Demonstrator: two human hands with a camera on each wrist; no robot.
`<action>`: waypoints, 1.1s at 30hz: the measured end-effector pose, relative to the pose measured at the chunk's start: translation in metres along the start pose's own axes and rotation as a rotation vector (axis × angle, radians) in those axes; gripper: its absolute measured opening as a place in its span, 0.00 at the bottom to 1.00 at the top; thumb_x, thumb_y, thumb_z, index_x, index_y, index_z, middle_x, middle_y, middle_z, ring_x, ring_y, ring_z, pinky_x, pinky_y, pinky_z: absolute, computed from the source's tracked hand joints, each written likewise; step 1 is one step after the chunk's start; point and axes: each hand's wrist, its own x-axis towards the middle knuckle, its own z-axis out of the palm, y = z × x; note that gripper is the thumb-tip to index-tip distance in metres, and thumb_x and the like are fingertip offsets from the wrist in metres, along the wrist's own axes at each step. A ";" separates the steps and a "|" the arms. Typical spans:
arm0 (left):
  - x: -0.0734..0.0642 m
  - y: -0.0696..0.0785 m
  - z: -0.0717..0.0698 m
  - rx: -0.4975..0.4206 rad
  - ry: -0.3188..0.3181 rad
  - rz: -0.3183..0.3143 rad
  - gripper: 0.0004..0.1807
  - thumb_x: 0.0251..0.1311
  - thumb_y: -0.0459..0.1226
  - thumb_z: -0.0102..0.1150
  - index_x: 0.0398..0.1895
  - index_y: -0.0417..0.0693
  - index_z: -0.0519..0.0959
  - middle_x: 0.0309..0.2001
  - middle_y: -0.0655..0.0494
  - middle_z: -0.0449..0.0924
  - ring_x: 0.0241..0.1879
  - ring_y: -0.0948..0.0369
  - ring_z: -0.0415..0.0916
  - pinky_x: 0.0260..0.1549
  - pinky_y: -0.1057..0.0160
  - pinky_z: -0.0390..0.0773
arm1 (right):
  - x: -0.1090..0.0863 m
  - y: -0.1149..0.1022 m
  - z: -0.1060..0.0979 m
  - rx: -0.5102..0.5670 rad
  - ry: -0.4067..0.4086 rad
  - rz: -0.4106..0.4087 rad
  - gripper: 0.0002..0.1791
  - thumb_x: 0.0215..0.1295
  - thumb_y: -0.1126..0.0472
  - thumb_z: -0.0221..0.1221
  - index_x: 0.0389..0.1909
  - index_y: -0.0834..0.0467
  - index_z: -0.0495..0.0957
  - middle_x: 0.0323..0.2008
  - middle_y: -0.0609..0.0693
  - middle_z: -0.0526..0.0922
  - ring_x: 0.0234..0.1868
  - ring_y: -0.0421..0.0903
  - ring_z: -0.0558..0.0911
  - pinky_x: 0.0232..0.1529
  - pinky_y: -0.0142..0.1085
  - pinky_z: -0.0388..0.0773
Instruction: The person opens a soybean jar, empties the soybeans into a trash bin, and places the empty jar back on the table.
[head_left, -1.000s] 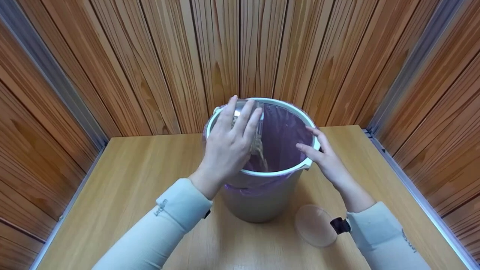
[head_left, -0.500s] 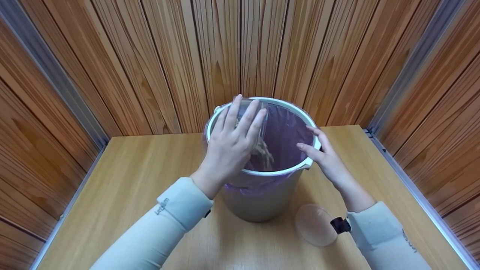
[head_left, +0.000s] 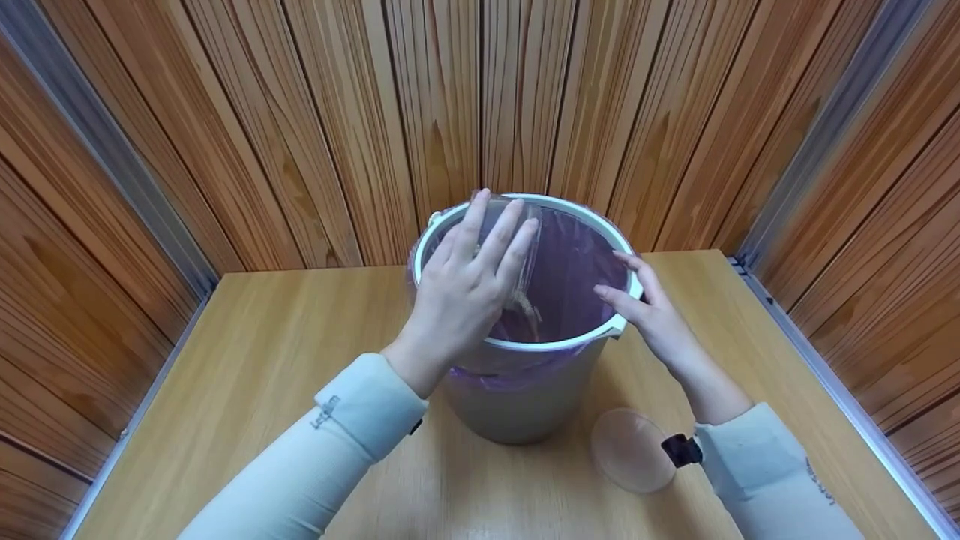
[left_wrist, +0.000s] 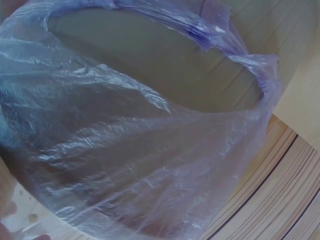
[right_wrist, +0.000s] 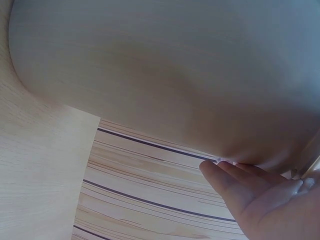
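My left hand point(head_left: 469, 292) holds a clear plastic jar point(head_left: 495, 215) tipped over the mouth of a grey trash bin point(head_left: 517, 411). The jar's lower part is hidden behind that hand. Brownish bits point(head_left: 523, 305) lie or fall below it, too blurred to name. A purple bag point(head_left: 574, 262) lines the bin and folds over its pale rim. In the left wrist view the bag point(left_wrist: 125, 160) fills most of the picture. My right hand point(head_left: 664, 326) grips the rim on the right, thumb inside; the right wrist view shows its fingers point(right_wrist: 225, 182) against the bin's outer wall point(right_wrist: 150, 65).
A clear round lid point(head_left: 632, 451) lies on the wooden table point(head_left: 300, 337), in front of the bin and to its right, close to my right wrist. Wood-panelled walls point(head_left: 337, 112) stand behind the table and on both sides.
My left hand and the jar have shifted slightly to the right and tilted further. Fewer brownish bits show in and below the jar. The right hand stays on the rim.
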 end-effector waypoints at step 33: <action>0.007 0.003 -0.004 0.164 -0.028 0.173 0.25 0.66 0.32 0.44 0.67 0.53 0.60 0.68 0.52 0.60 0.67 0.47 0.56 0.60 0.56 0.66 | 0.001 0.001 0.000 -0.014 -0.001 -0.008 0.36 0.67 0.51 0.50 0.70 0.56 0.46 0.69 0.56 0.50 0.66 0.55 0.60 0.64 0.56 0.58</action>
